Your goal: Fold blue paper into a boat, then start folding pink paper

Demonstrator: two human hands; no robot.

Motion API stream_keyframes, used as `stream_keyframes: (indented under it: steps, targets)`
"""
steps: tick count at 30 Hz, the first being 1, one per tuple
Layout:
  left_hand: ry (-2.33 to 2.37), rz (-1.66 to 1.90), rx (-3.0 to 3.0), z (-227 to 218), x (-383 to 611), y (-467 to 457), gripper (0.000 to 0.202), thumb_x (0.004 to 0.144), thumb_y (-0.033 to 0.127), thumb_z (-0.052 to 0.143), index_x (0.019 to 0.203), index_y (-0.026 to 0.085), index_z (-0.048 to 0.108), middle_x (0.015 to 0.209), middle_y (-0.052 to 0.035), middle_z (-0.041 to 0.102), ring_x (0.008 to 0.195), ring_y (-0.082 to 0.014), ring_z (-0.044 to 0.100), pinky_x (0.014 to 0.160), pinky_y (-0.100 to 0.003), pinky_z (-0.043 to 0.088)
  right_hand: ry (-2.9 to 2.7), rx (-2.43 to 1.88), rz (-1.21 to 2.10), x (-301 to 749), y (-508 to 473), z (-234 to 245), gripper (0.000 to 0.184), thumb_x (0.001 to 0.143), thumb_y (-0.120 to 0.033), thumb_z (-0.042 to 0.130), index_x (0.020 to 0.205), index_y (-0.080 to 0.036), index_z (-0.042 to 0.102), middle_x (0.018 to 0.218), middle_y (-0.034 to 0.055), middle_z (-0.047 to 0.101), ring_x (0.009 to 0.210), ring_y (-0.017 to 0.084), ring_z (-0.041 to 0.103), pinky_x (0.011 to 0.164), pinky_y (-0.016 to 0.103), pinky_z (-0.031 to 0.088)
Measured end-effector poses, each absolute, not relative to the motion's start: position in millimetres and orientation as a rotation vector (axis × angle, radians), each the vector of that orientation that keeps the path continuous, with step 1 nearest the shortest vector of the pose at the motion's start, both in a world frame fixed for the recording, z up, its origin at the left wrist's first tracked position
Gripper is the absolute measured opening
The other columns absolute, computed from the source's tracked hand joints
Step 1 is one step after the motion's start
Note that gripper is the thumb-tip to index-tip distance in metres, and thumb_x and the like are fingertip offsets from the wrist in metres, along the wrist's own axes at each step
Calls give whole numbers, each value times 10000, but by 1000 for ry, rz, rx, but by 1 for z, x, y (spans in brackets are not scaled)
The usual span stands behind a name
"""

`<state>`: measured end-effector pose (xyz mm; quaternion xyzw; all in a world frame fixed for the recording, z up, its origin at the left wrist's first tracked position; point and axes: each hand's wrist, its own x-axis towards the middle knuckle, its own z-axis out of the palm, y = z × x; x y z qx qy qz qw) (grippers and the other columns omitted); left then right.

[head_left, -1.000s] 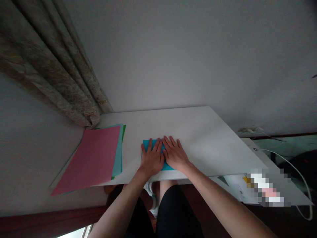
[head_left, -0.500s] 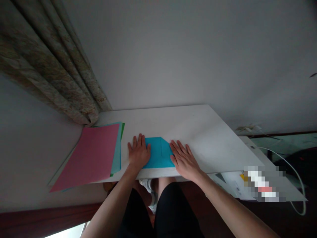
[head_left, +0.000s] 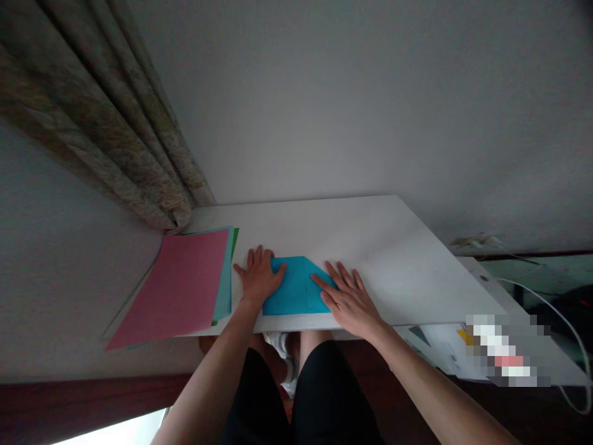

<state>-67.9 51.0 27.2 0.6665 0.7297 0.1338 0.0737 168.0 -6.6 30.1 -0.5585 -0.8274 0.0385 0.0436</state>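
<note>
Spreads the fingers of the left hand (head_left: 258, 279) wide, grasping nothing, laying the thumb over the left end of the blue paper (head_left: 294, 288). Fans the right hand (head_left: 351, 300), likewise gripping nothing, across the slanted right end, reaching farther in by the index finger. Has the paper flat between both, lengthwise side to side, near the front edge of the white table (head_left: 347, 228), with a pink sheet (head_left: 180, 284) farther left.

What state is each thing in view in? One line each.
Blue paper: folded, flat, far right corner slanted
Left hand: open, partly over the paper
Right hand: open, partly over the paper
Pink sheet: flat, topmost of its pile
Curtain: gathered in folds
Cable: slack, curved
</note>
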Motion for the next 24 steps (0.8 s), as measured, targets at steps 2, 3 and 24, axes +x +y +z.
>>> stream_keyframes:
  steps: [2, 3, 24]
  targets:
    - [2200, 395, 1989, 29, -67, 54, 474, 905, 567, 437, 1246, 260, 554, 1571, -104, 380, 1479, -382, 237, 1053, -820, 183, -2529, -1689, 113, 168, -6, 30, 482, 1025, -399, 366, 1505, -431, 350, 1638, 17, 202, 1497, 344, 184, 1164, 629, 214]
    - [2203, 389, 1980, 29, -66, 56, 471, 901, 575, 440, 1231, 261, 561, 1574, -104, 374, 1481, -386, 229, 1045, -830, 174, -2531, -1682, 113, 168, -7, 30, 479, 1025, -405, 366, 1503, -435, 353, 1638, 15, 203, 1497, 346, 184, 1163, 630, 213]
    - [1529, 515, 2234, 14, -84, 44, 520, 940, 271, 386, 1450, 203, 464, 1502, -59, 495, 1435, -210, 392, 1245, -463, 131, -2498, -1748, 113, 161, -9, 38, 478, 1025, -400, 374, 1503, -409, 379, 1635, 34, 230, 1495, 353, 196, 1159, 632, 216]
